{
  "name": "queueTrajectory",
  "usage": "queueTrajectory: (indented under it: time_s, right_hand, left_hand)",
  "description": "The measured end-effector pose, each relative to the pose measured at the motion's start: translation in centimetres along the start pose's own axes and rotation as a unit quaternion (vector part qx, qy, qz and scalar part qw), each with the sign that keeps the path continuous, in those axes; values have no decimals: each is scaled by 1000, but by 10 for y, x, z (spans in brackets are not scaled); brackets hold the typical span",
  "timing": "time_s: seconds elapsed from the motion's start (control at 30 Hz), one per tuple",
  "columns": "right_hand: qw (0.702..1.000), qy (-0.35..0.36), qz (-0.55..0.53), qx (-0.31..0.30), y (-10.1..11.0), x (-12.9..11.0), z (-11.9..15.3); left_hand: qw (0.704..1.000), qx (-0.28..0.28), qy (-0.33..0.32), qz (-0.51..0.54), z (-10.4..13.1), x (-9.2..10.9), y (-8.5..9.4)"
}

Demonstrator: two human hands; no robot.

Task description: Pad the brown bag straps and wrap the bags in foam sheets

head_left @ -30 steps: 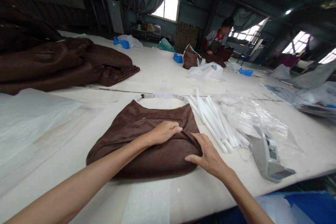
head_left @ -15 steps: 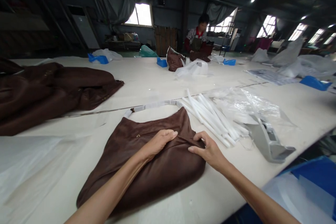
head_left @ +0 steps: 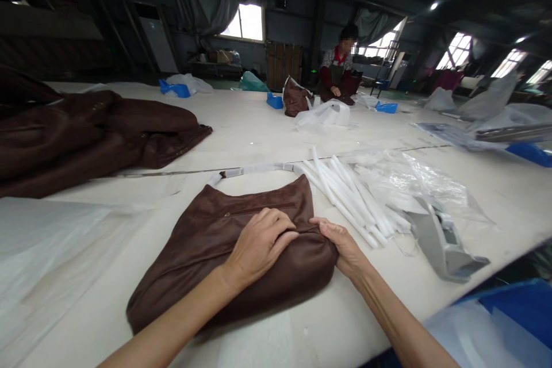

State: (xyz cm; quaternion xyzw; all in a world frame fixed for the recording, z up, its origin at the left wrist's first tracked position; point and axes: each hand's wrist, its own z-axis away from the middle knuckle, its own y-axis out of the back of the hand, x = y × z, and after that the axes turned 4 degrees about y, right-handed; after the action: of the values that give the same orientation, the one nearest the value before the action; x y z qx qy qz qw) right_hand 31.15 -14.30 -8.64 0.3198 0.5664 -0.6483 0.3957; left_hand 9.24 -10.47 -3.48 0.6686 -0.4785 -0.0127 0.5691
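Note:
A brown bag point(head_left: 194, 247) lies on the white table point(head_left: 241, 152), its wrapped strap point(head_left: 263, 169) stretched out behind it. On the bag's upper face rests my left hand point(head_left: 261, 241), its fingers curled together and pressing a fold of the material near the zip. My right hand point(head_left: 338, 241) grips the bag's right side edge between thumb and fingers. Several white foam sticks point(head_left: 345, 195) lie just beyond my right hand.
A grey tape dispenser point(head_left: 446, 241) and clear plastic point(head_left: 418, 178) lie at the right. More brown bags point(head_left: 95, 132) are piled at the left, near a translucent sheet point(head_left: 47, 253). Across the table a person point(head_left: 338, 66) handles brown material. A blue bin point(head_left: 517, 310) stands lower right.
My left hand has turned knuckles-up, its fingers now bent over the bag. My right hand's thumb has moved up onto the bag's edge. The view has shifted slightly left.

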Motion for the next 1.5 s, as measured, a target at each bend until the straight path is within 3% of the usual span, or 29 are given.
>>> queueTrajectory:
  time_s: [0.1, 0.27, 0.4, 0.47, 0.53, 0.63, 0.77, 0.93, 1.03, 1.17, 1.27, 1.37, 1.5]
  right_hand:
    - [1000, -2, -9, -4, -1, 1, 0]
    - [998, 31, 53, -2, 0, 5, -2]
    - [988, 82, 130, -13, 10, -9, 10]
    - [962, 128, 230, -66, 15, -20, 20]
    - [916, 155, 357, -103, 18, -27, 27]
    - [844, 170, 503, -69, 20, -29, 30]
    - [783, 203, 583, -80, 18, -27, 30]
    - [700, 249, 660, -112, -1, -35, 28]
    - [692, 204, 679, -137, -9, -35, 23]
    - [712, 168, 668, -133, -8, -35, 18]
    - [705, 154, 677, -145, -12, -40, 19]
    - [666, 166, 708, -170, -26, -47, 18]
    - [573, 185, 781, -166, -44, -45, 11]
  left_hand:
    - [996, -38, -2, -78, 7, 8, -3]
    - [992, -72, 38, -97, 4, 11, -9]
    - [994, -84, 35, -64, -3, 19, 5]
    - [995, -72, 28, -58, -7, 23, 14]
    - [995, -71, 26, -60, -10, 25, 19]
    - [992, -90, 27, -81, -10, 26, 18]
    - [989, -94, 33, -109, -3, 28, 9]
    - [989, -94, 32, -107, -1, 38, 5]
    - [985, -116, 46, -121, 13, 34, 18]
    - [964, -156, 99, -192, 53, 11, 55]
    - [955, -174, 130, -201, 71, -6, 77]
    - [960, -169, 97, -202, 66, -11, 78]
    - [963, -149, 80, -212, 54, -13, 70]
